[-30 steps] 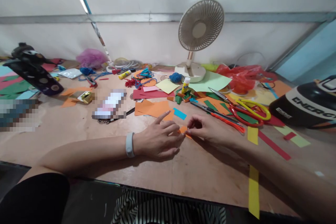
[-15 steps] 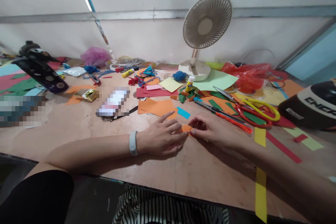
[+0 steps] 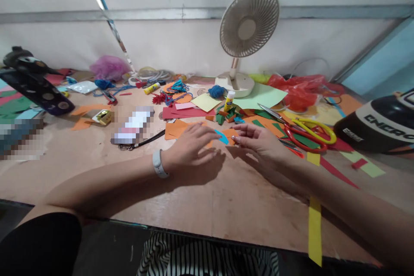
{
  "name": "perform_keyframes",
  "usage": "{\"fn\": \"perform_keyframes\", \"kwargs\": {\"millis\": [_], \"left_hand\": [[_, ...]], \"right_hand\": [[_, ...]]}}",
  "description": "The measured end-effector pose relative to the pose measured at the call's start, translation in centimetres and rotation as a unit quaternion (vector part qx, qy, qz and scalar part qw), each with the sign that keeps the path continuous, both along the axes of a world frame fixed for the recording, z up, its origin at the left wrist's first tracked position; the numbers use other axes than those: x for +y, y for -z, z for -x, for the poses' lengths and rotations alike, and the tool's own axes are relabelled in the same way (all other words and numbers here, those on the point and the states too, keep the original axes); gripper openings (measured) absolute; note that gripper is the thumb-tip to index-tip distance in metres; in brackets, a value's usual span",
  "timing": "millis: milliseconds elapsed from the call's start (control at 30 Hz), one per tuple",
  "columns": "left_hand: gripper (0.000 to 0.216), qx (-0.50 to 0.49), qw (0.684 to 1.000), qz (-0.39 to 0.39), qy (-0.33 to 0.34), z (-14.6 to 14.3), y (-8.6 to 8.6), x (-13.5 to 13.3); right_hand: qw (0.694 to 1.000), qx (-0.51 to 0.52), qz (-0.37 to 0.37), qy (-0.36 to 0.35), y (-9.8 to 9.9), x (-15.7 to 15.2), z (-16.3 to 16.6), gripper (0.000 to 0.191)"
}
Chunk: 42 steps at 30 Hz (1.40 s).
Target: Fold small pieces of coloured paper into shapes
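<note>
a small orange paper piece (image 3: 229, 134) is raised a little off the middle of the surface (image 3: 200, 211), its shadow falling on the wood below. the right hand (image 3: 255, 141) pinches it at one end between thumb and fingers. the left hand (image 3: 189, 145) is loose and spread, palm down, with its fingertips near the other end; whether they touch the paper i cannot tell. a blue paper strip (image 3: 221, 136) shows between the hands. orange sheets (image 3: 174, 129) lie just beyond the left hand. further back stands a glue stick (image 3: 229, 101), with scissors (image 3: 271, 113) to its right. a fan (image 3: 247, 29) stands by the far edge, and a yellow strip (image 3: 315, 233) hangs over the near edge
</note>
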<state>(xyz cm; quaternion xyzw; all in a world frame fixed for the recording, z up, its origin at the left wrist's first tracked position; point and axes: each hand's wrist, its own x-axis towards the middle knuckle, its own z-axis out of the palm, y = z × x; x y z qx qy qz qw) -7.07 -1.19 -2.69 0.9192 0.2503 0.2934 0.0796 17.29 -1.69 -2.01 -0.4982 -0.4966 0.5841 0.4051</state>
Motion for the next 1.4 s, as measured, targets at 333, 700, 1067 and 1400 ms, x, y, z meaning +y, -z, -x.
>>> {"fn": "perform_keyframes", "kwargs": {"millis": [333,700,1067,1400], "left_hand": [[0.030,-0.251,0.851,0.460,0.038,-2.0,1.9,3.7],[0.024,-0.316,0.808,0.497,0.015,-2.2,1.9,3.5],[0.022,-0.379,0.732,0.567,0.014,-2.2,1.9,3.3],[0.017,-0.389,0.753,0.530,0.026,-1.9,2.3,3.5]], "right_hand": [[0.998,0.064,-0.021,0.011,0.5,2.0,3.3,0.032],[0.998,0.050,0.039,-0.013,2.0,2.3,3.1,0.032],[0.993,0.116,0.017,0.029,2.2,2.2,3.3,0.030],[0.993,0.111,-0.001,0.050,2.2,2.4,3.5,0.026]]}}
